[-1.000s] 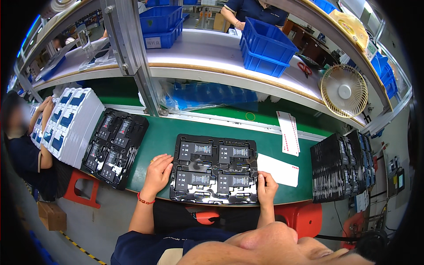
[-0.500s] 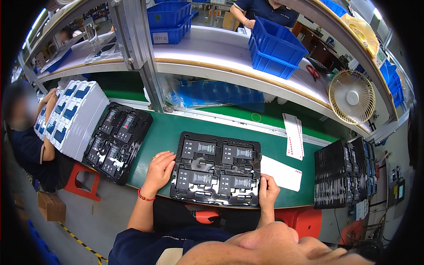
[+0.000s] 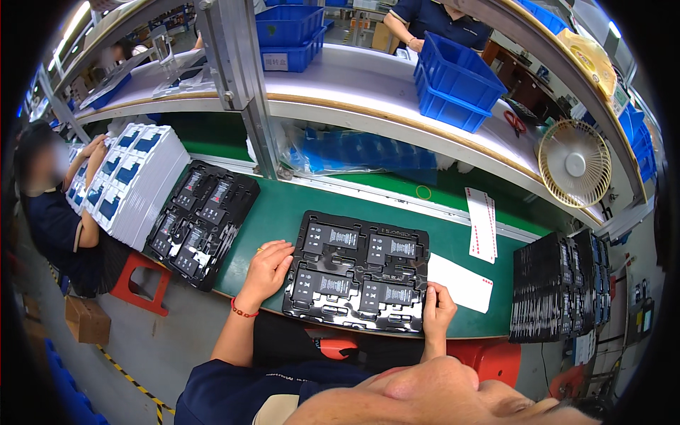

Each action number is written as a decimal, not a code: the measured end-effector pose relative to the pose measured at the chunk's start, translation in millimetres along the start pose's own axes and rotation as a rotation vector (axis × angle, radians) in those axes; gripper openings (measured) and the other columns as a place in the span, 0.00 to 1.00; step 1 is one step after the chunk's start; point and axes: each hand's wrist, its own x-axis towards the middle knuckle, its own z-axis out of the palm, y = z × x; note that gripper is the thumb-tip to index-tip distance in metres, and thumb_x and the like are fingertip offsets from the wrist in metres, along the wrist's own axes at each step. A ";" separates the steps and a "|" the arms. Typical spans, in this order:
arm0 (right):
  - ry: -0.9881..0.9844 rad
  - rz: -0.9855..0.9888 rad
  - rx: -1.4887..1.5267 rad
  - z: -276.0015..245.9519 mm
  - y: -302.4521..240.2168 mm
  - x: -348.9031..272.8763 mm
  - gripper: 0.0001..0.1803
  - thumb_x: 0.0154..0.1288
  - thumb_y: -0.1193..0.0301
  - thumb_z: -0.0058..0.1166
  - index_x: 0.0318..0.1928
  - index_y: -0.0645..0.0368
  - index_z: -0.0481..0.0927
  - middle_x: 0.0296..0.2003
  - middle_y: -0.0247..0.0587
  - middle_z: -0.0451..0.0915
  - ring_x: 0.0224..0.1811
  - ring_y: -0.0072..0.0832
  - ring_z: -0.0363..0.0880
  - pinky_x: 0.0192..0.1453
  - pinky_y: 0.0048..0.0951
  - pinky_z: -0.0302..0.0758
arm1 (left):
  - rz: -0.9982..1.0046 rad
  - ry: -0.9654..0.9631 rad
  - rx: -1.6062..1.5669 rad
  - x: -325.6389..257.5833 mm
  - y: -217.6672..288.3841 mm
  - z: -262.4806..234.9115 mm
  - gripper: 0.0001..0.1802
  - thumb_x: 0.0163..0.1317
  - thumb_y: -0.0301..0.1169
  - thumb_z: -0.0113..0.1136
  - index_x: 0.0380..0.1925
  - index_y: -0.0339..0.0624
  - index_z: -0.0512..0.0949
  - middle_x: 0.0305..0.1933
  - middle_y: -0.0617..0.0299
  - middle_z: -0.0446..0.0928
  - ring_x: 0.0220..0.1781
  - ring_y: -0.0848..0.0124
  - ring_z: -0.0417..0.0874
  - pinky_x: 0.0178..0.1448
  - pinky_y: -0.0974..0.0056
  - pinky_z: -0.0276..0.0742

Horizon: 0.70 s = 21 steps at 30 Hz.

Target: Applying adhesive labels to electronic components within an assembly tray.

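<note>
Fingers [image 3: 278,256] of our left hand [image 3: 264,278] lay extended against the left edge of a black tray [image 3: 331,307], unclosed; our right hand [image 3: 440,309] met its right edge, thumb [image 3: 430,297] alongside, but we could not tell whether it pinched. The tray sat before us by the near edge of the green table [image 3: 273,212], bearing four dark flat packs [image 3: 343,239]. White paper [image 3: 460,282] lay just to its right, a black stack [image 3: 535,297] farther right, and a loaded black tray [image 3: 202,223] to the left. Beyond, we saw blue bins [image 3: 460,78] on a shelf [image 3: 354,99].
</note>
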 end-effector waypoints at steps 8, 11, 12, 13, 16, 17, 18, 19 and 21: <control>0.013 -0.038 -0.008 1.7 3.2 -1.5 0.08 0.72 0.75 0.53 0.42 0.67 0.83 0.31 0.37 0.84 0.34 0.18 0.77 0.40 0.23 0.75 | 0.003 -0.005 0.009 -1.0 -0.5 -1.8 0.10 0.63 0.26 0.61 0.41 0.33 0.84 0.46 0.49 0.84 0.53 0.53 0.82 0.59 0.55 0.77; 0.016 -0.048 -0.014 2.1 2.4 -4.1 0.08 0.72 0.75 0.53 0.42 0.67 0.83 0.30 0.37 0.84 0.33 0.18 0.77 0.40 0.23 0.75 | 0.006 -0.006 0.011 -4.1 -1.2 -3.6 0.09 0.63 0.26 0.61 0.40 0.33 0.84 0.46 0.49 0.84 0.53 0.53 0.82 0.59 0.54 0.77; 0.016 -0.050 -0.013 2.1 1.2 -6.1 0.08 0.71 0.75 0.53 0.42 0.67 0.83 0.30 0.37 0.84 0.33 0.18 0.77 0.39 0.23 0.75 | 0.007 -0.010 0.014 -6.6 -0.1 -5.4 0.09 0.63 0.26 0.61 0.40 0.33 0.84 0.46 0.49 0.84 0.53 0.53 0.82 0.59 0.54 0.77; 0.021 -0.048 -0.010 1.8 -0.2 -6.1 0.08 0.71 0.75 0.53 0.42 0.67 0.83 0.30 0.37 0.84 0.33 0.18 0.77 0.39 0.23 0.75 | -0.003 -0.006 0.012 -7.1 0.4 -6.2 0.09 0.63 0.26 0.61 0.40 0.33 0.84 0.46 0.48 0.84 0.53 0.52 0.82 0.59 0.54 0.77; 0.021 0.027 -0.032 -1.9 -1.9 -9.7 0.06 0.68 0.78 0.55 0.41 0.65 0.84 0.34 0.47 0.85 0.35 0.33 0.84 0.41 0.30 0.78 | -0.002 -0.028 -0.011 -4.6 1.3 -4.5 0.09 0.62 0.26 0.61 0.40 0.33 0.84 0.46 0.48 0.84 0.53 0.52 0.82 0.59 0.54 0.77; 0.029 0.013 -0.042 -3.9 0.3 -10.8 0.06 0.67 0.78 0.55 0.41 0.65 0.84 0.34 0.48 0.85 0.35 0.35 0.84 0.42 0.31 0.78 | 0.000 -0.043 -0.031 -0.7 1.2 -1.0 0.09 0.62 0.26 0.61 0.40 0.33 0.84 0.46 0.48 0.84 0.53 0.52 0.82 0.59 0.54 0.77; 0.042 0.005 -0.057 -6.9 2.6 -12.1 0.06 0.66 0.78 0.55 0.40 0.65 0.84 0.34 0.48 0.85 0.35 0.36 0.84 0.42 0.31 0.78 | 0.027 -0.079 -0.051 2.2 1.4 3.0 0.09 0.62 0.26 0.61 0.40 0.33 0.84 0.46 0.48 0.84 0.53 0.52 0.82 0.59 0.54 0.77; 0.041 -0.038 -0.068 -4.0 -0.2 -8.2 0.06 0.65 0.79 0.56 0.40 0.65 0.84 0.34 0.49 0.85 0.35 0.38 0.85 0.41 0.32 0.79 | 0.007 -0.055 -0.023 -0.9 0.7 0.1 0.09 0.62 0.25 0.61 0.40 0.32 0.84 0.46 0.48 0.84 0.53 0.52 0.82 0.59 0.54 0.76; 0.149 -0.135 -0.103 -1.0 -4.8 -3.6 0.06 0.62 0.81 0.58 0.40 0.66 0.83 0.36 0.49 0.85 0.38 0.41 0.84 0.44 0.34 0.78 | 0.008 -0.060 0.013 -1.6 -3.3 -0.4 0.09 0.63 0.24 0.59 0.40 0.31 0.83 0.46 0.47 0.83 0.54 0.51 0.82 0.61 0.53 0.74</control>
